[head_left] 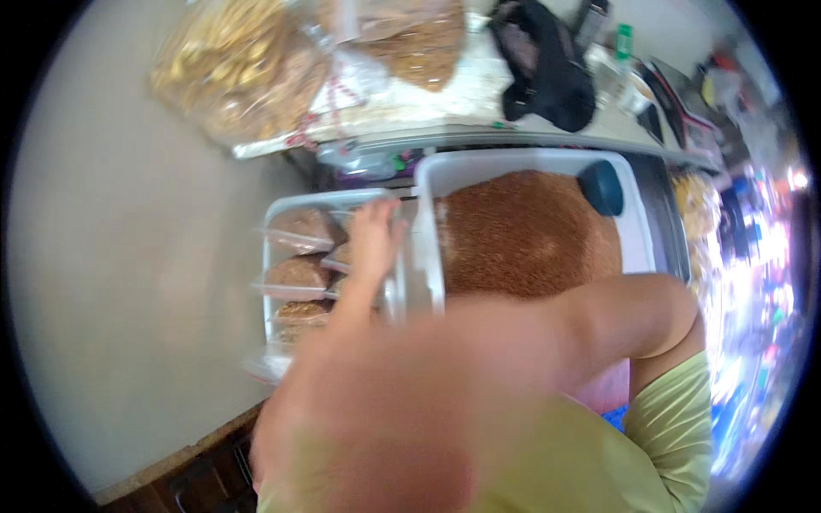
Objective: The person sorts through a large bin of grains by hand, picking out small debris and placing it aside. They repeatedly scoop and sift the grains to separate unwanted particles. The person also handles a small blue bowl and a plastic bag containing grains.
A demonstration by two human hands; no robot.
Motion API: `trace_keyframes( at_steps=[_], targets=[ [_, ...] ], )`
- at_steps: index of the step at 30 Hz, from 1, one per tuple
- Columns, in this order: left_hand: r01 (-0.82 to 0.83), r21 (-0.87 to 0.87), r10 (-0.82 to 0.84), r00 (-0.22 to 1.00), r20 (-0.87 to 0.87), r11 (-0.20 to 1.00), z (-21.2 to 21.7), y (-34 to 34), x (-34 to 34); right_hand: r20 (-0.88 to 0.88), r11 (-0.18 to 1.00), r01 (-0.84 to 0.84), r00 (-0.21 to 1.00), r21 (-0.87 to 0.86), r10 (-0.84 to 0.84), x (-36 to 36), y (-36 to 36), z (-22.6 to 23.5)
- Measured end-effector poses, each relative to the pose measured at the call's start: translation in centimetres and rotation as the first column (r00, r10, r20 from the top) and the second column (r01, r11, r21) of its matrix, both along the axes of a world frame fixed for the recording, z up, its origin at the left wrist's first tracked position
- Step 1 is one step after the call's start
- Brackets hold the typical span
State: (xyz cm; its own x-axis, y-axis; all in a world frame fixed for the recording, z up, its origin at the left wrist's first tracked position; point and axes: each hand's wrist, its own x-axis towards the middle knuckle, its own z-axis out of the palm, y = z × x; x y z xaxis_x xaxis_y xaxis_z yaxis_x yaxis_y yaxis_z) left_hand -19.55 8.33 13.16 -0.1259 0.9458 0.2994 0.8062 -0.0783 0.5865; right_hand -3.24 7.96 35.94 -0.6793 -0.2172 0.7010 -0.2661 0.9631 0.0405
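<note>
My left hand reaches over a white tray, its fingers stretched out at the tray's far right corner. Clear plastic bags of brown, grainy food lie in rows in this tray, some partly under my left hand and forearm. From the right, my right forearm crosses in front of me. My right hand is lost in a blur close to the camera, so its fingers cannot be made out. Beside the tray stands a larger white tub heaped with loose brown granules. A dark blue-green scoop or cup rests in its far right corner.
Along the back runs a raised shelf. On it are a large clear bag of yellowish pieces, a bag of brown grains and a black bag. A pale wall or floor surface fills the left side.
</note>
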Motion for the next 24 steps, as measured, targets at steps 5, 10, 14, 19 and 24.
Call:
trace_keyframes(
  at_steps=[5, 10, 14, 19, 24],
  targets=[
    [0.302, -0.107, -0.291, 0.950, 0.112, 0.947, -3.2, -7.8, 14.3, 0.090, 0.938, 0.066, 0.991, 0.340, -0.102, 10.0, -5.2, 7.3],
    [0.189, -0.197, -0.162, 0.976, 0.145, 0.962, -4.1, -13.1, 21.7, 0.166, 0.683, 0.240, 0.866, 0.690, -0.471, 20.3, -13.0, 12.3],
    [-0.173, -0.134, 0.177, 0.984, 0.019, 0.976, -4.7, -15.2, 21.2, -0.363, -0.284, 0.618, 0.003, 0.733, -0.932, 25.2, -24.6, 8.5],
    [-0.240, -0.160, 0.242, 0.970, -0.008, 0.957, -5.8, -13.7, 22.2, -0.914, -0.988, 0.147, 0.392, -0.047, 0.102, 29.4, -25.0, 11.8],
    [-0.313, -0.314, 0.290, 0.949, -0.121, 0.896, -6.6, -13.8, 21.5, -0.877, -0.942, 0.170, 0.349, -0.288, 0.331, 32.7, -25.8, 11.3]
  ],
)
